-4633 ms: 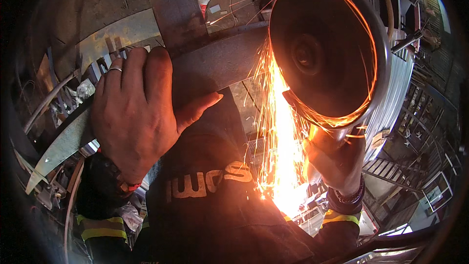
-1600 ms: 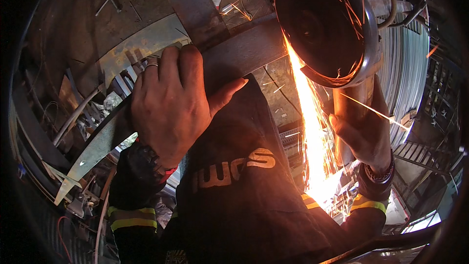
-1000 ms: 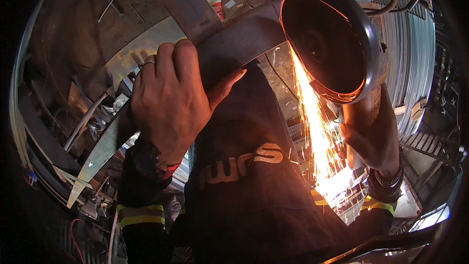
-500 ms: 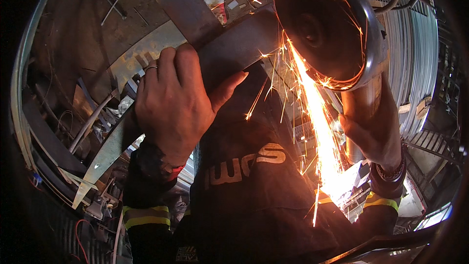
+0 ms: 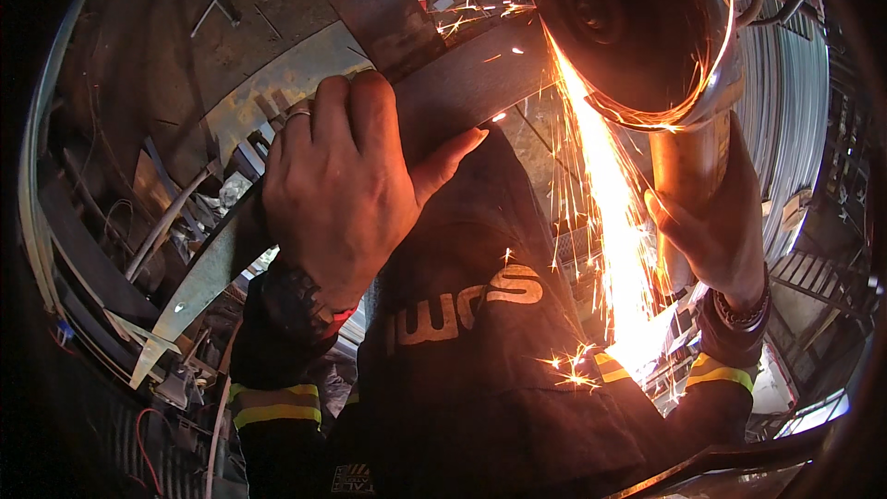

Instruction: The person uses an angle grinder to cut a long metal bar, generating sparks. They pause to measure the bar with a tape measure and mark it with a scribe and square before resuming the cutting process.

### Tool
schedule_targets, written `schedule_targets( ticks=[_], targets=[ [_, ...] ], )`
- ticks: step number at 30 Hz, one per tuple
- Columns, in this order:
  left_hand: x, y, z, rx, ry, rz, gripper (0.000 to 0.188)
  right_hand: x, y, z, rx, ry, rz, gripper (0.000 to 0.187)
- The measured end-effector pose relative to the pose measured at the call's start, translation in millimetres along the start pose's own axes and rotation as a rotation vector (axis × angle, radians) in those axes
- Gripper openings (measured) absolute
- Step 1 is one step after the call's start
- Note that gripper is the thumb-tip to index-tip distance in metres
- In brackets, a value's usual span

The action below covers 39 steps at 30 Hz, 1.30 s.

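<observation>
My right hand [image 5: 716,208] is wrapped round the body of an angle grinder [image 5: 688,162]. Its dark round disc [image 5: 614,28] meets the right end of a flat metal bar [image 5: 471,88], throwing a bright stream of sparks [image 5: 610,222] down toward my jacket. My left hand [image 5: 337,185] lies over the bar's left part, fingers curled across its far edge and thumb along the near side, gripping it. The palm side of that hand is hidden. A ring sits on one left finger.
Beneath the bar, another wide metal strip [image 5: 370,9] runs away from me. A bare metal plate [image 5: 277,83] lies at the left, near a pointed metal strip [image 5: 189,314]. Long pale metal lengths [image 5: 785,111] are stacked at the right. Thin rods [image 5: 217,2] lie on the floor.
My left hand and the bar have shifted slightly right in view. The grinder also sits a little further right and higher. Sparks keep streaming down, with a fresh burst near my jacket.
</observation>
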<state>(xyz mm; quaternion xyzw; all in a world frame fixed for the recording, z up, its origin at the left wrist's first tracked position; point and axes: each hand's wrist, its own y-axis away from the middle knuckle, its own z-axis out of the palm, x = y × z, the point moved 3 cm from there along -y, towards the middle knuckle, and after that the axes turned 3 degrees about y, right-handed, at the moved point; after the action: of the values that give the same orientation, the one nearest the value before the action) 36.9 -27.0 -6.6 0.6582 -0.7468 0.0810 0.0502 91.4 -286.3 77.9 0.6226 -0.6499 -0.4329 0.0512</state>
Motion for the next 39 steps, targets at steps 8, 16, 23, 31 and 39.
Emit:
schedule_targets(
  ticks=[8,16,23,31,39],
  targets=[
    [-2.7,1.8,1.3,-0.012,-0.018,0.019,0.071,19.3,15.7,2.4,0.069,-0.056,-0.066,0.09],
    [-0.7,0.2,-0.4,-0.007,-0.005,-0.004,0.068,33.8,36.8,3.1,0.003,-0.012,0.046,0.095],
    [-2.8,-1.1,3.7,0.117,-0.074,0.07,0.066,25.3,30.3,5.7,-0.03,-0.156,0.035,0.095],
    [-1.5,-3.2,4.2,0.136,-0.045,0.068,0.065,14.5,14.2,-3.4,0.005,0.076,-0.075,0.092],
    [-3.8,-0.9,5.4,0.117,-0.031,0.058,0.066,8.1,8.8,-2.3,0.043,0.088,-0.109,0.093]
  ],
)
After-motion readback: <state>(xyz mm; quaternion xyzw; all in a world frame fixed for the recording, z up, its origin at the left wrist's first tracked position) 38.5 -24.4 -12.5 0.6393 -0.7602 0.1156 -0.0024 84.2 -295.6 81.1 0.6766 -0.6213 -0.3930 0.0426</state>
